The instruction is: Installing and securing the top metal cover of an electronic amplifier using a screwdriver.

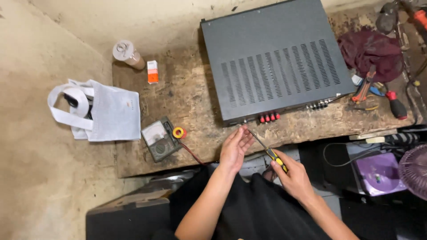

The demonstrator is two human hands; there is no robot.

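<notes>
A person's right hand (294, 178) grips a yellow-handled screwdriver (267, 149), its tip steadied by the left hand's (234, 146) loosely curled fingers at the rear edge of a grey amplifier (275, 58) on the worn counter (187, 98), beside a multimeter (160, 138).

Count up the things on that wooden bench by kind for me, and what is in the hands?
Grey vented box: 1
Meter: 1
White cloth bag: 1
Small orange-and-white box: 1
Capped tube: 1
Dark red rag: 1
Screwdrivers: 2, one in the right hand with yellow-and-black handle, one red-handled by the rag
Total: 8
The left hand touches the held screwdriver's tip.
</notes>
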